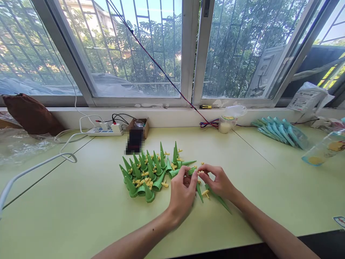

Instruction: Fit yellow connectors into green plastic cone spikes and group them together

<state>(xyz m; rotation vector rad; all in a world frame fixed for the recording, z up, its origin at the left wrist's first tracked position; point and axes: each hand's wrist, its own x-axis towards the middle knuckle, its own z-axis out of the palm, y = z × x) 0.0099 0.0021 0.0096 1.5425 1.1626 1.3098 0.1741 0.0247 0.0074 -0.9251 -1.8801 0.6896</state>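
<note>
My left hand [181, 194] is closed around a green plastic spike [192, 171], its threaded collar showing between the fingertips. Close beside it, my right hand [221, 182] pinches a small yellow plastic valve [199, 173] against the collar end; the fingers partly hide where the two meet. Beneath the hands lie another green spike [199, 192], a longer one [221, 202] pointing toward me, and a loose yellow valve [206, 193]. To the left stands a cluster of several green spikes [137, 172], mostly tip up, with yellow valves [140, 181] scattered among them.
A power strip [105, 131] with white cables and a small cardboard box [146, 128] sit at the back left. Along the back are a jar [225, 124] and several teal packets [280, 131]. At right lies a clear plastic bag [325, 149]; a brown pouch [31, 115] is far left.
</note>
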